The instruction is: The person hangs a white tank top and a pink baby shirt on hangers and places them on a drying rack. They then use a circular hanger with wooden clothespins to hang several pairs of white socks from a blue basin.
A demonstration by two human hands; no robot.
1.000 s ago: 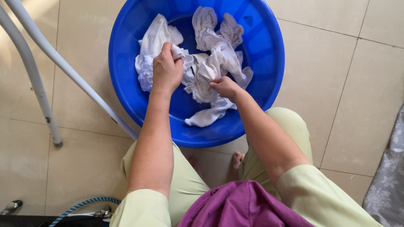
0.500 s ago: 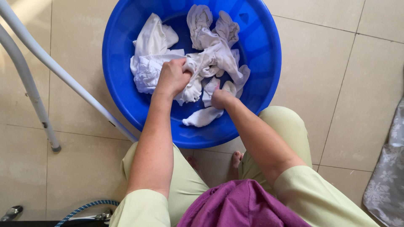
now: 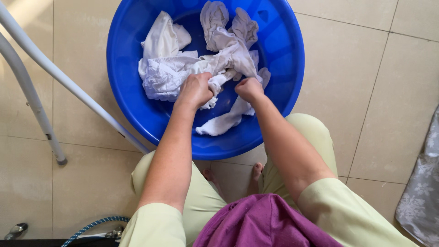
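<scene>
A round blue plastic basin [image 3: 283, 59] stands on the tiled floor in front of my knees. Inside it lies a heap of wet white garments [image 3: 164, 73], twisted and crumpled. My left hand [image 3: 195, 89] is closed on a bunched part of the white cloth near the basin's middle. Just to its right, my right hand [image 3: 249, 88] is fisted on another part of the same white cloth, and a strip hangs from it toward the basin's near wall. The two fists sit close together, knuckles up.
Two white metal legs [image 3: 41, 59] of a frame slant across the left side of the floor. A blue braided hose [image 3: 89, 224] and metal fitting lie at the bottom left. A grey patterned fabric [image 3: 423, 192] hangs at the right edge. Beige tiles surround the basin.
My left hand dragged its cloth from the basin's far left toward the near middle. My right hand dipped, then rose and closed on the cloth beside the left fist.
</scene>
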